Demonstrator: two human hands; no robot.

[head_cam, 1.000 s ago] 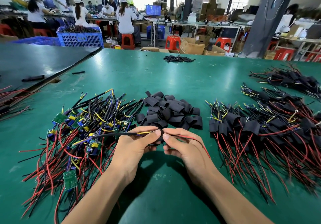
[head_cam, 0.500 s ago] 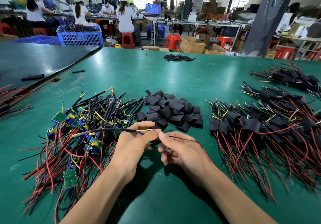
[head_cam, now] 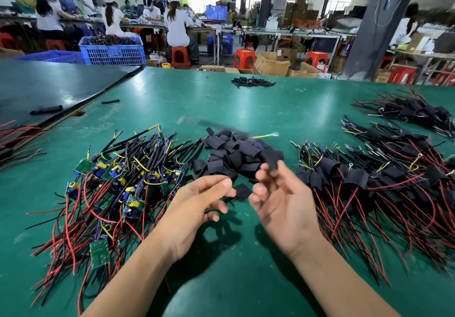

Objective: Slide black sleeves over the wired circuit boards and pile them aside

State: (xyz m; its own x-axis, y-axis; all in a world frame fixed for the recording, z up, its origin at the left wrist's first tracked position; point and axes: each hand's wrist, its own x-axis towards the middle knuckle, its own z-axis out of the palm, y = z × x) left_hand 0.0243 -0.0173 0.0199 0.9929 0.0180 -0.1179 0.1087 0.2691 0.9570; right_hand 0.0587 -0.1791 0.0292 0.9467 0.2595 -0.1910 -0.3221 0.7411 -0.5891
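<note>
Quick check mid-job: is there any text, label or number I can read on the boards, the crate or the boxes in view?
No text reads clearly.
Handwriting on the cardboard box: too blurred to read.
Pale marks on the front of the blue crate: too small to read.
White print on the green circuit board: too small to read.
The sleeved circuit board in the right hand: motion-blurred, nothing readable.

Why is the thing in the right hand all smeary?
Head view: motion blur smears the right hand and the black piece it pinches, its yellow wire tip a streak; same view, the green table shows soft glare.
</note>
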